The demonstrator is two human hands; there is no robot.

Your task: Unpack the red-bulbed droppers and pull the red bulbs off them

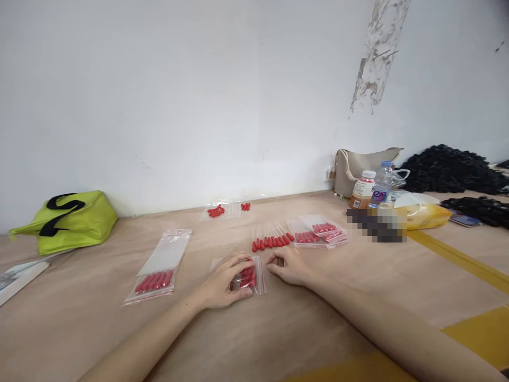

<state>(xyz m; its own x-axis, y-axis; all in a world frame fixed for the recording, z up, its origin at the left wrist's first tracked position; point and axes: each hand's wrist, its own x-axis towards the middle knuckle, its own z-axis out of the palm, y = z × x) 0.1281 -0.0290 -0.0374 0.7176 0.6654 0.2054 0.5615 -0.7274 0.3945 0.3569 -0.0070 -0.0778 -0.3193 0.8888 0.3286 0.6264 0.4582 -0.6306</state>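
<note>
My left hand (226,281) is curved over a clear zip bag (260,276), its thumb and fingers around the bunch of red-tipped sticks (249,273) inside. Part of the bag lies hidden under that hand. Just right of the bag's edge, my right hand (288,265) rests with its fingers curled in and the thumb against them; whatever they may hold does not show. Behind the hands lies a row of loose red-ended clear sticks (272,242). Several filled bags (324,233) overlap to the right of that row.
At left lies another filled zip bag (159,265). A lime-green bag (75,223) stands beyond it. Small red pieces (216,211) lie near the wall. On the right are bottles (362,191), a beige bag (353,159), a yellow tissue pack (425,215) and black heaps (449,170).
</note>
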